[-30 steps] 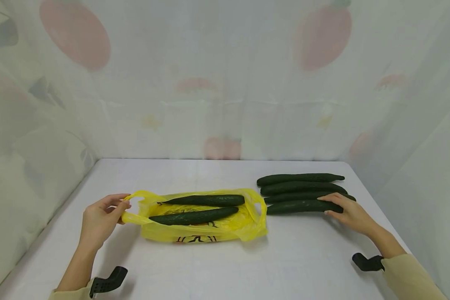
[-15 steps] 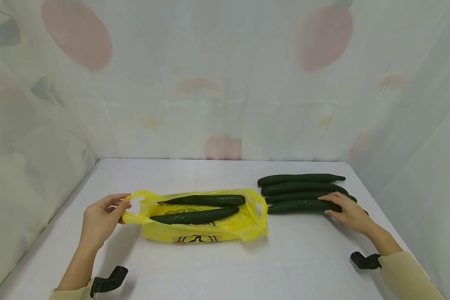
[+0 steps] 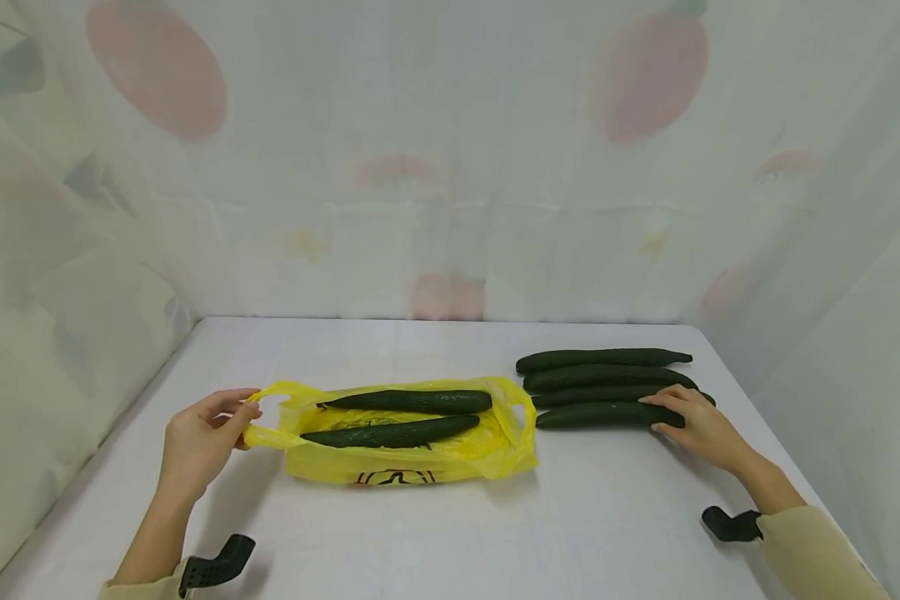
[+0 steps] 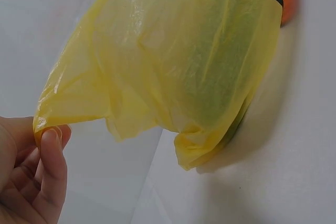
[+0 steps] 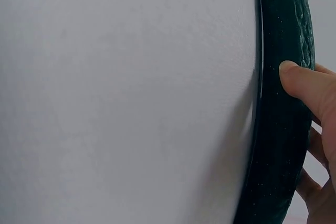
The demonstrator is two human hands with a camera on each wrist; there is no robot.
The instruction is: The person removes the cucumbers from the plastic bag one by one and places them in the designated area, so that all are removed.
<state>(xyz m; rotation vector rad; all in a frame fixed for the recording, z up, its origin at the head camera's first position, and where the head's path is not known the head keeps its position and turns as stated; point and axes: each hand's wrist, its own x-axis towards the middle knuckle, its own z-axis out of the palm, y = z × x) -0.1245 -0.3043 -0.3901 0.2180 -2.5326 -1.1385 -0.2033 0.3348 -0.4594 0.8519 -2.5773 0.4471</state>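
Observation:
A yellow plastic bag point(image 3: 412, 463) lies on its side of the table with its mouth spread upward, and two dark green cucumbers rest inside, the rear one point(image 3: 420, 402) and the front one point(image 3: 397, 433). My left hand point(image 3: 204, 437) pinches the bag's left handle between thumb and fingers; the left wrist view shows the handle point(image 4: 52, 111) stretched taut. At the right, my right hand point(image 3: 701, 425) grips the right end of the nearest loose cucumber point(image 3: 600, 415). In the right wrist view the thumb point(image 5: 296, 80) presses on that cucumber's side, the other fingers partly hidden behind it.
Behind the gripped cucumber lie several more, side by side, the farthest point(image 3: 600, 358) near the table's back right. The row's left ends come close to the bag's right handle point(image 3: 523, 412). A white table point(image 3: 420, 550) meets printed curtains at the back and sides.

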